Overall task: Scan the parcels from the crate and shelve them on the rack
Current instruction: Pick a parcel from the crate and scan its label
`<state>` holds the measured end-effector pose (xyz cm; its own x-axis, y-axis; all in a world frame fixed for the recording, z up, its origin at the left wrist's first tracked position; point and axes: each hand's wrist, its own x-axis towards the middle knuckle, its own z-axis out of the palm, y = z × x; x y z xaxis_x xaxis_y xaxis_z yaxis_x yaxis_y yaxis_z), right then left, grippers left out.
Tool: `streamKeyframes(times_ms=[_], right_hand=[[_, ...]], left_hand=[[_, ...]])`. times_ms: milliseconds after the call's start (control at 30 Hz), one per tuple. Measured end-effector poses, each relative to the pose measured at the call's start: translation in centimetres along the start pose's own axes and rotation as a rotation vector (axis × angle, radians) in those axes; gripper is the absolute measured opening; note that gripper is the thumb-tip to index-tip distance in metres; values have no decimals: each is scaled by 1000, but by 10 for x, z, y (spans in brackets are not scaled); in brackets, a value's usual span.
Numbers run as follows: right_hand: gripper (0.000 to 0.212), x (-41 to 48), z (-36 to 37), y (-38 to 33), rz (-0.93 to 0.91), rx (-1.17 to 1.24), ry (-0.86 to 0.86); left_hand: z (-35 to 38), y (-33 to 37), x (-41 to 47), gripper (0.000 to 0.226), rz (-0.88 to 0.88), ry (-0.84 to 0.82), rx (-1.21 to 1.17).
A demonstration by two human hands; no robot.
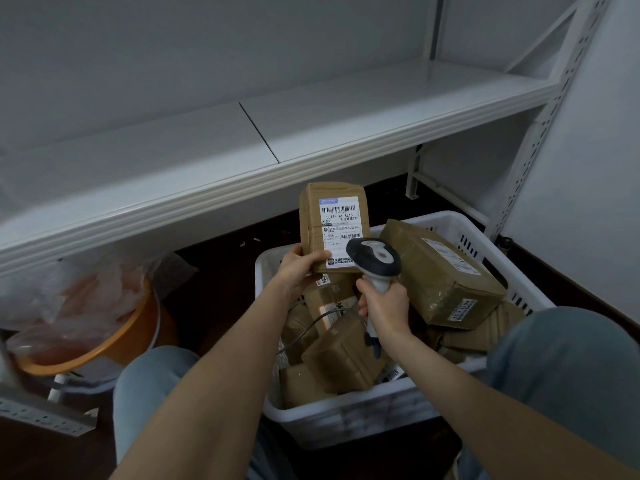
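My left hand point(298, 271) grips the lower edge of a small brown parcel point(313, 216) and holds it upright above the white crate point(346, 420), its white barcode label facing me. My right hand point(384, 306) is wrapped round the handle of a white and black barcode scanner point(375, 261), whose head points at the label's lower right corner. Several more brown parcels lie in the crate, the largest parcel point(443, 278) at the right. The white rack shelf point(311, 133) runs across just beyond the parcel.
An orange basin point(104, 344) with crumpled clear plastic sits on the floor at the left under the shelf. A perforated rack upright point(540, 140) stands at the right. My knees in jeans flank the crate. The scanner's cable trails down into the crate.
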<state>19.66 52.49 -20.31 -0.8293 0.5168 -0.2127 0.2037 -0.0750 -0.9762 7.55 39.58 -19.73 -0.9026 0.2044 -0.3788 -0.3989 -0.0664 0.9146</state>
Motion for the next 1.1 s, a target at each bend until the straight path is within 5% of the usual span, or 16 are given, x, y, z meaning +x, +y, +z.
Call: streamKeyframes(times_ms=[1100], right_hand=[[8, -7, 0, -2, -15, -16, -63]], left_hand=[[-2, -4, 9, 57, 46, -14, 59]])
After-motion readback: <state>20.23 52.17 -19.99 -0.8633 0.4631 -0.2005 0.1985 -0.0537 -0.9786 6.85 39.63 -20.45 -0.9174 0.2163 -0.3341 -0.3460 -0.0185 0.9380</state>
